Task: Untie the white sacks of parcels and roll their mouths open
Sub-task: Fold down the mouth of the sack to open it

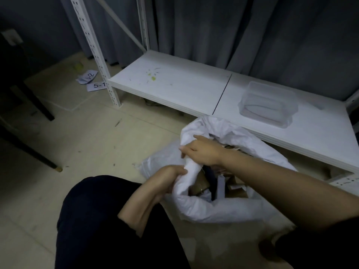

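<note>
A white sack (217, 208) stands on the floor in front of me with its mouth open. Brown cardboard parcels (202, 186) and dark items show inside it. The sack's left rim is bunched into a thick roll. My right hand (202, 150) grips the upper part of that rolled rim, fingers curled over the cloth. My left hand (167, 176) holds the same rim lower down, from the outside, its fingertips hidden in the fabric. A second flatter white sack (153, 166) lies behind my left hand.
A low white shelf (174, 88) of a metal rack runs behind the sack, with a clear plastic tub (268, 104) on it. Paper labels (91, 80) lie on the floor at the left. A dark chair leg (31, 152) stands at far left. My knee (97, 220) is near.
</note>
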